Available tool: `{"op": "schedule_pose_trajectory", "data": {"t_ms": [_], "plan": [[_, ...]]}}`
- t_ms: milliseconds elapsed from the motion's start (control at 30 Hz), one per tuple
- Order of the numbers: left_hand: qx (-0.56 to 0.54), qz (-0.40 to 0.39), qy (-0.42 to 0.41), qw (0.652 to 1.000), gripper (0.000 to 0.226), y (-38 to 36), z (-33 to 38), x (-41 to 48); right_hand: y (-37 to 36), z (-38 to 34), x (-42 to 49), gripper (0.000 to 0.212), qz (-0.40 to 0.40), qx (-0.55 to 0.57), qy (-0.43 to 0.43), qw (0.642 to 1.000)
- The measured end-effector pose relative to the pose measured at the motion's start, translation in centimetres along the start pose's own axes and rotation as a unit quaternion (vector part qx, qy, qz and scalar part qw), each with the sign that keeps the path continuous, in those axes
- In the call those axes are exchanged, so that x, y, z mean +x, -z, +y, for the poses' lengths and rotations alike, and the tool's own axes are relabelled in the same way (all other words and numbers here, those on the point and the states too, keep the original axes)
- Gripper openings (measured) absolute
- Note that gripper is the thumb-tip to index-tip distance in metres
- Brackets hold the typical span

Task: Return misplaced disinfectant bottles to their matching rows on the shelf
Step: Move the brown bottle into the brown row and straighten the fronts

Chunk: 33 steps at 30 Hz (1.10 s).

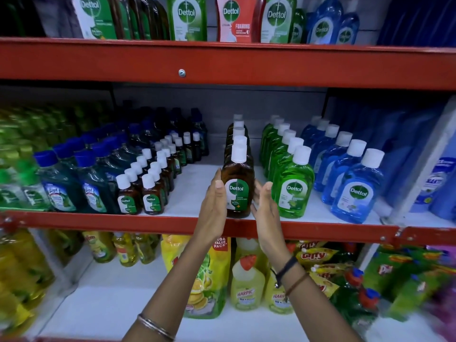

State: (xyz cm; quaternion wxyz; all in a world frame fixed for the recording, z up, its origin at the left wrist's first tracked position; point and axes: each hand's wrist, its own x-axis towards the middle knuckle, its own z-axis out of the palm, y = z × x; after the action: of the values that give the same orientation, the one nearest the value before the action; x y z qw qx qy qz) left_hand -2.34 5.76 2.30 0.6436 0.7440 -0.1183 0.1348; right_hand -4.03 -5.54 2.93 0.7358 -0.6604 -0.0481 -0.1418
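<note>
A brown Dettol bottle [238, 178] with a white cap stands upright at the front of the middle shelf [111, 221], heading a row of matching brown bottles [238, 134]. My left hand [213, 208] wraps its left side, thumb on the label edge. My right hand [265, 211] is beside its right side, fingers spread, with a small gap between palm and bottle. To the right run a row of green Dettol bottles [292, 191] and a row of blue Dettol bottles [357, 193].
Two rows of small brown Dettol bottles [150, 196] and dark blue-capped bottles [61, 188] fill the shelf's left part. Bare white shelf shows on both sides of the brown row. Larger Dettol packs [187, 18] stand above; yellow cleaner bottles [246, 287] and pouches below.
</note>
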Motion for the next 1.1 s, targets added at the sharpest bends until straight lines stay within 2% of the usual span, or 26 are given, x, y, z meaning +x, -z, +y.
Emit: {"op": "schedule_pose_trajectory", "data": {"t_ms": [133,400,467,533,567,600,667,700,767,867,933,1100], "plan": [[-0.019,-0.009,-0.015,1.000,0.054,0.0,0.6,-0.3,0.8,-0.5,0.8,0.114,-0.005,-0.001,0.002,1.000],[-0.020,0.043,-0.023,0.999,0.062,-0.5,0.0,-0.2,1.8,-0.4,0.4,0.103,-0.007,-0.039,0.026,0.999],[0.001,0.110,-0.049,0.993,0.067,-1.5,0.2,-0.7,2.5,-0.4,-0.1,0.087,0.004,-0.055,0.065,0.996],[0.022,0.184,-0.134,0.974,0.061,-2.8,0.8,-1.9,3.6,-0.7,-0.9,0.059,0.042,-0.055,0.137,0.988],[0.025,0.192,-0.181,0.964,0.059,-3.8,0.9,-2.5,4.4,-0.7,-1.2,0.055,0.070,-0.042,0.171,0.982],[0.021,0.170,-0.216,0.961,0.058,-4.9,1.0,-3.0,5.3,-0.6,-1.6,0.058,0.101,-0.028,0.202,0.974],[0.008,0.069,-0.241,0.968,0.060,-7.3,1.1,-3.7,7.0,-0.3,-1.6,0.069,0.155,-0.010,0.225,0.962],[0.007,0.018,-0.234,0.972,0.061,-8.4,1.3,-3.8,7.8,0.0,-1.3,0.072,0.167,-0.005,0.209,0.963],[0.004,-0.031,-0.190,0.981,0.064,-10.2,2.0,-3.3,9.0,0.0,-0.6,0.078,0.160,0.005,0.152,0.975],[-0.029,-0.009,-0.090,0.995,0.087,-11.6,3.1,-1.8,10.1,-0.7,0.2,0.087,0.096,0.019,0.065,0.993],[-0.031,0.004,-0.047,0.998,0.101,-12.2,2.9,-0.7,10.6,-1.2,0.5,0.091,0.054,0.016,0.037,0.998],[-0.013,-0.028,-0.029,0.999,0.099,-12.7,2.6,-0.6,11.6,-1.5,1.4,0.092,0.016,0.008,0.014,1.000]]}}
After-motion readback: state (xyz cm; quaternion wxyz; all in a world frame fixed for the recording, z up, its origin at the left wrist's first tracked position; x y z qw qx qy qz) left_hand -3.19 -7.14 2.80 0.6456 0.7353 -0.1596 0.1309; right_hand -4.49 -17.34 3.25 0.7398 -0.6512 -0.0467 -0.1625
